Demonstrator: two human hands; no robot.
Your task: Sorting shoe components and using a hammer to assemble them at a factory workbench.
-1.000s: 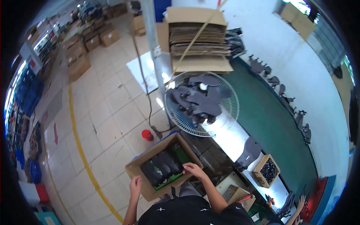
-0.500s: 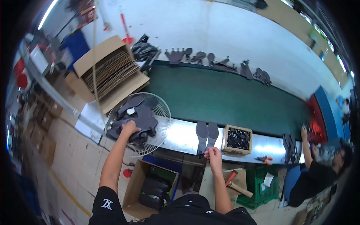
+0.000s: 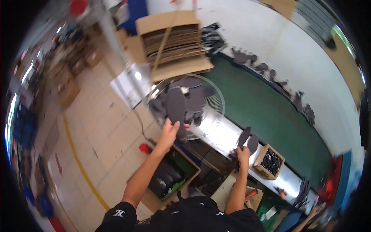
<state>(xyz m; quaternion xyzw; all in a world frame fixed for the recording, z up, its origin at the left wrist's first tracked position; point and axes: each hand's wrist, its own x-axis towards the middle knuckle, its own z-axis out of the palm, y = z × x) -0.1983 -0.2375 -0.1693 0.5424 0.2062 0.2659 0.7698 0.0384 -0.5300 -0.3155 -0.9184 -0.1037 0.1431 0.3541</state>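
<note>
My left hand point(image 3: 168, 134) is closed around the lower end of a dark grey shoe sole point(image 3: 176, 103), lifted over a round wire grille point(image 3: 218, 96). More dark soles point(image 3: 195, 96) lie heaped on that grille, with a small white piece among them. At the metal edge of the belt, my right hand point(image 3: 243, 154) grips another sole point(image 3: 244, 136), tilted up from the surface. Beside it rests a second sole point(image 3: 253, 144). Right of that hand stands a small box point(image 3: 281, 157) of small black parts.
Past the metal ledge point(image 3: 218, 131) runs a green conveyor belt point(image 3: 262, 104), with dark parts along its wall side. A carton of cardboard sheets point(image 3: 176, 63) stands at the far left. Below are an open carton point(image 3: 195, 170), a hammer point(image 3: 251, 194) and orange-handled pliers point(image 3: 281, 192). A co-worker's arm shows lower right.
The view has swung left. My left hand has raised a sole off the heap. My right hand has tilted one sole of the pair up and away from the other.
</note>
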